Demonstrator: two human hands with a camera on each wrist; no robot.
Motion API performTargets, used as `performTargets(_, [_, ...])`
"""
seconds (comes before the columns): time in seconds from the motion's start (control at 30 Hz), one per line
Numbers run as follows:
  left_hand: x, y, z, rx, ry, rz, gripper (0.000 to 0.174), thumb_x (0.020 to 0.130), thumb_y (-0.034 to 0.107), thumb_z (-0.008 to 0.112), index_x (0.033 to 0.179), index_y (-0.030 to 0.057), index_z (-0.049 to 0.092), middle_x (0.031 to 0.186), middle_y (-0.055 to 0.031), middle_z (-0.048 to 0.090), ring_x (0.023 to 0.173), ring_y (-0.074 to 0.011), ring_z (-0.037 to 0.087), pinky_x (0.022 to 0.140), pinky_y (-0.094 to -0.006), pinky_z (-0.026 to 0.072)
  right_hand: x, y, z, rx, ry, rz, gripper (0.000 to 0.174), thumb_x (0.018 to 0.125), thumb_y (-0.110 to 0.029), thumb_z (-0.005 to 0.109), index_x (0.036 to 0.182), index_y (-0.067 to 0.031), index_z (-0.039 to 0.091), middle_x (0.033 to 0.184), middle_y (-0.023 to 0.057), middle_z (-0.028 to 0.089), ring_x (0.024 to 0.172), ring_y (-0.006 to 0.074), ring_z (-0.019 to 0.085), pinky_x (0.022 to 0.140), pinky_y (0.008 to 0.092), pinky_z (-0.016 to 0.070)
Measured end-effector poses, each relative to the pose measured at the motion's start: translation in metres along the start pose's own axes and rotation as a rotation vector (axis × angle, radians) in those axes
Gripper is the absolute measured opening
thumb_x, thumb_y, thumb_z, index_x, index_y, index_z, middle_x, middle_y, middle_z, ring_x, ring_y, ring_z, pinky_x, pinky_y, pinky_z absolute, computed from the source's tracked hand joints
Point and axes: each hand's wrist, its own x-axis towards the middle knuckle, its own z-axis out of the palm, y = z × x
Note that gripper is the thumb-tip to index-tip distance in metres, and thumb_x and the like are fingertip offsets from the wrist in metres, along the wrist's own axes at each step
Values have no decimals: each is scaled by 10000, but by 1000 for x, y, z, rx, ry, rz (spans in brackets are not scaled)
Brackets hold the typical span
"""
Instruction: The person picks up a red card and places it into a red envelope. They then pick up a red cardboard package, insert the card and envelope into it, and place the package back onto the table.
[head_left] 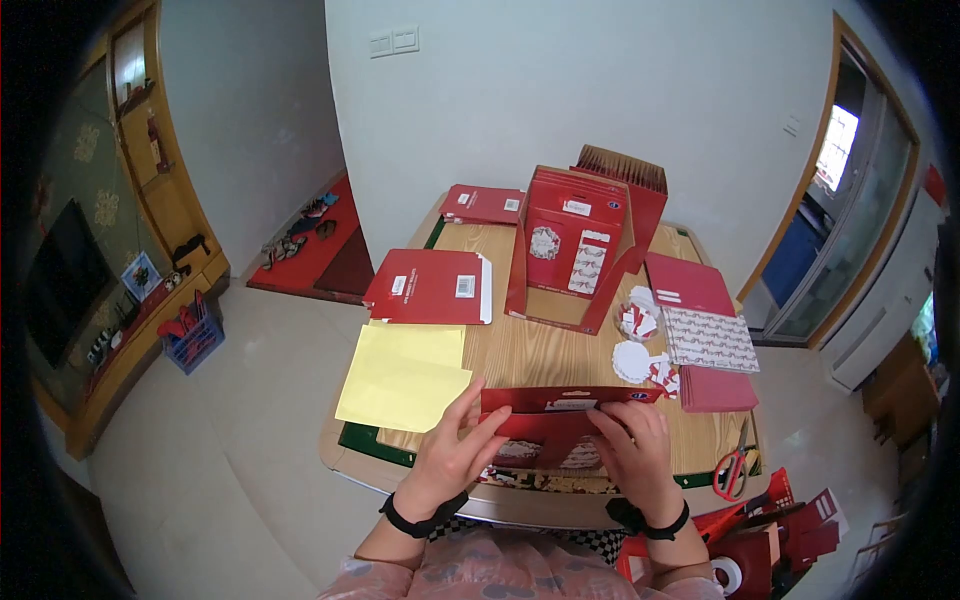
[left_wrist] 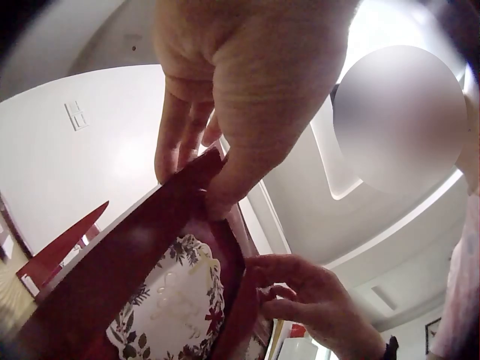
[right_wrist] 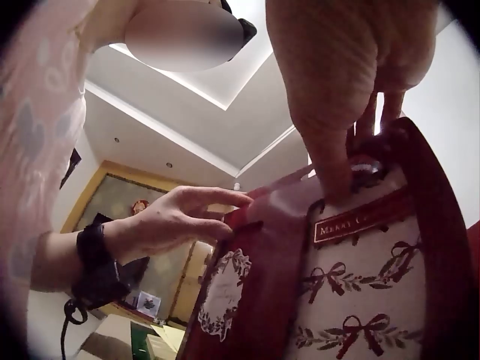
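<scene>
Upright near the table's front edge is a red cardboard card package (head_left: 550, 456), its top flap (head_left: 525, 400) tipped back and carrying a white barcode label. My left hand (head_left: 452, 458) pinches the package's upper left edge, thumb in front and fingers behind. At the upper right, my right hand (head_left: 640, 455) grips it the same way. In the left wrist view, a wreath-printed round design (left_wrist: 176, 300) shows on the front. The right wrist view adds a panel of bows and garlands (right_wrist: 356, 300) with a "Merry" band. The package's lower part overlaps the table edge.
Behind it stands a red display box (head_left: 518, 270) of similar packages, with another full box (head_left: 650, 190) beyond. Yellow sheets (head_left: 400, 380) and flat red packages (head_left: 425, 285) lie left. Patterned cards (head_left: 712, 340), white round tags (head_left: 631, 361) and red-handled scissors (head_left: 731, 474) lie right.
</scene>
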Motion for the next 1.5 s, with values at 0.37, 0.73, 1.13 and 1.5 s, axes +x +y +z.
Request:
performTargets(0.37, [0, 1, -1, -22, -12, -11, 356, 751, 87, 711, 1093, 49, 619, 1300, -219, 419, 875, -232, 648, 731, -309, 539, 4, 1, -9, 38, -95, -11, 435, 694, -63, 670, 1116, -40, 565, 1053, 85, 532, 977, 276, 511, 864, 392, 406])
performTargets(0.73, [-1, 1, -1, -31, -3, -7, 365, 743, 82, 714, 1096, 58, 622, 1299, -219, 422, 866, -236, 645, 732, -308, 539, 10, -3, -14, 24, -154, 12, 482, 629, -40, 690, 1094, -30, 561, 1032, 109, 535, 970, 306, 509, 852, 405, 422])
performTargets(1.13, [5, 10, -7, 115, 50, 14, 455, 719, 100, 721, 1156, 94, 595, 1284, -183, 436, 1108, -291, 513, 892, -390, 459, 10, -6, -18, 1, -206, 15, 456, 680, -54, 659, 1122, -21, 554, 1050, 99, 515, 995, 287, 500, 877, 387, 417])
performTargets(1.5, [29, 39, 30, 174, -206, 193, 456, 722, 127, 657, 1165, 70, 567, 1170, -106, 509, 1005, -276, 498, 855, -412, 393, 7, -1, -10, 43, -194, 2, 449, 680, -34, 629, 1124, -21, 558, 1035, 100, 518, 986, 279, 509, 844, 382, 429])
